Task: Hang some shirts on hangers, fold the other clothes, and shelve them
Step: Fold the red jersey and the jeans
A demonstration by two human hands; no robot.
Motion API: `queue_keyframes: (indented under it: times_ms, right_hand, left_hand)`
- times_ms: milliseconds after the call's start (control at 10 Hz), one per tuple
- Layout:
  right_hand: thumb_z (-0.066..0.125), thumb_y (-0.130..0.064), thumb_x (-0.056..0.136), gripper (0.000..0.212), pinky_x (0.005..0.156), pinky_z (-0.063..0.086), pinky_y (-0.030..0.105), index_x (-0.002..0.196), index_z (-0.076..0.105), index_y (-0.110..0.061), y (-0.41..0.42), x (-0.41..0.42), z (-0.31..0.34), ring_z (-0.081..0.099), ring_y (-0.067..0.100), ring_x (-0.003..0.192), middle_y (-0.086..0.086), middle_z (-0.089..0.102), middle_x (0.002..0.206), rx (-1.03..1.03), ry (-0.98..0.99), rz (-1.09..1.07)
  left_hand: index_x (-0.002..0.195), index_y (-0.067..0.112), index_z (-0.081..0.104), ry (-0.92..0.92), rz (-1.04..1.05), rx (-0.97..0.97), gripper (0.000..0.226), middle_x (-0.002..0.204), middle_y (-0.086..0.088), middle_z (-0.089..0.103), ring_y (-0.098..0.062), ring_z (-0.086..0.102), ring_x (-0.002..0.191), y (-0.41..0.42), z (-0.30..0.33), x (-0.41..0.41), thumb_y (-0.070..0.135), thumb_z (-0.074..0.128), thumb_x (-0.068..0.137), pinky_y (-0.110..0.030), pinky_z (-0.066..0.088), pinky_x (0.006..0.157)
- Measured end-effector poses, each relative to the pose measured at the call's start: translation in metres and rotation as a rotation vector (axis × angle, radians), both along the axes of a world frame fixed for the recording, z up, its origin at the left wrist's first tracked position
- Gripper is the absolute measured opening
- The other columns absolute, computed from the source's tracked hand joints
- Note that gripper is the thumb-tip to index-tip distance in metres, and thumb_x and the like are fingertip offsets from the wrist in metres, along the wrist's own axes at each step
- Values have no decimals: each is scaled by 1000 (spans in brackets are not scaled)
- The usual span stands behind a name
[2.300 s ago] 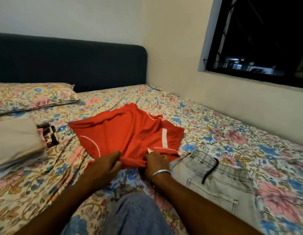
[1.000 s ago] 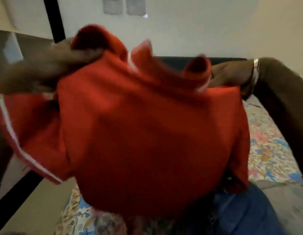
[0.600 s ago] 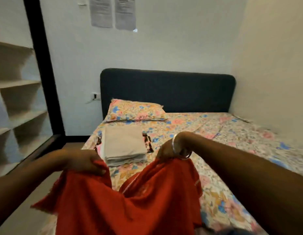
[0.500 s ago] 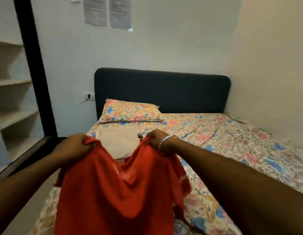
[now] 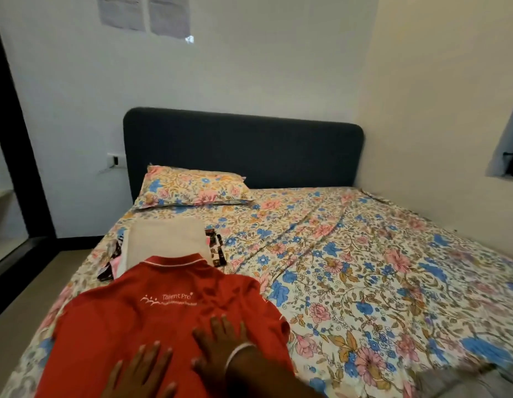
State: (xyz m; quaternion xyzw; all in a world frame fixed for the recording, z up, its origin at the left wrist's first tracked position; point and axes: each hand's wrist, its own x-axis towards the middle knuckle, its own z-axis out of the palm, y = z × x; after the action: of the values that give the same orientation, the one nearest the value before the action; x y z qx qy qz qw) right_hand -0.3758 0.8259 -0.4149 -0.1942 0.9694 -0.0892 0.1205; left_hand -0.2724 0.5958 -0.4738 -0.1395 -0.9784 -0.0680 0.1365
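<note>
Left hand (image 5: pixel 140 372) and right hand (image 5: pixel 220 343), fingers straight and spread, flat on the red shirt (image 5: pixel 152 308), gripping nothing. Shirt back-up near the bed's (image 5: pixel 364 268) left edge, collar touching the folded beige stack (image 5: pixel 166 239) below the pillow (image 5: pixel 192 186).

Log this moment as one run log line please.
step: smoothing | red polo shirt: flat on floral bed sheet, collar overlapping beige folded stack | left hand, right hand: fingers spread on shirt
</note>
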Motion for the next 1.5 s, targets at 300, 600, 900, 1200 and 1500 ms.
queue_keyframes:
  times_ms: [300, 600, 900, 1200, 1500]
  right_hand:
    - [35, -64, 99, 80, 120, 3, 61, 159, -9, -35, -8, 71, 34, -12, 35, 153, 8, -19, 166, 303, -125, 122]
    - [72, -34, 91, 42, 92, 51, 34, 125, 64, -11, 22, 85, 96, 62, 31, 113, 12, 64, 127, 43, -152, -125]
    - [50, -7, 103, 50, 115, 28, 36, 147, 32, 8, 37, 151, 173, 35, 36, 142, 24, 36, 155, -298, -246, -346]
    - [68, -25, 94, 41, 57, 60, 34, 130, 60, -6, 53, 68, 152, 66, 25, 69, 11, 72, 83, -1158, -568, -715]
    - [84, -21, 75, 36, 73, 60, 43, 100, 65, -4, 43, 88, 116, 70, 26, 69, 12, 72, 80, -497, -803, -411]
  left_hand:
    - [160, 43, 11, -238, -54, -94, 72, 168, 7, 4, -24, -2, 155, 0, 39, 112, 78, 10, 96, -44, -5, 125]
    - [130, 21, 63, 42, 316, 107, 53, 133, -6, 59, -28, 56, 125, -40, 90, 128, 53, 51, 90, -48, 41, 102]
    - [123, 9, 62, -391, 654, 868, 56, 115, -13, 71, -28, 68, 99, -58, 111, 112, 46, 78, 84, -35, 57, 80]
    - [120, 10, 67, -464, 360, 1959, 33, 109, -12, 76, -19, 76, 83, -65, 145, 89, 35, 61, 98, -34, 63, 66]
    - [107, 5, 68, -862, 171, 1443, 17, 105, -14, 75, -20, 75, 83, -61, 132, 123, 6, 67, 90, -28, 61, 64]
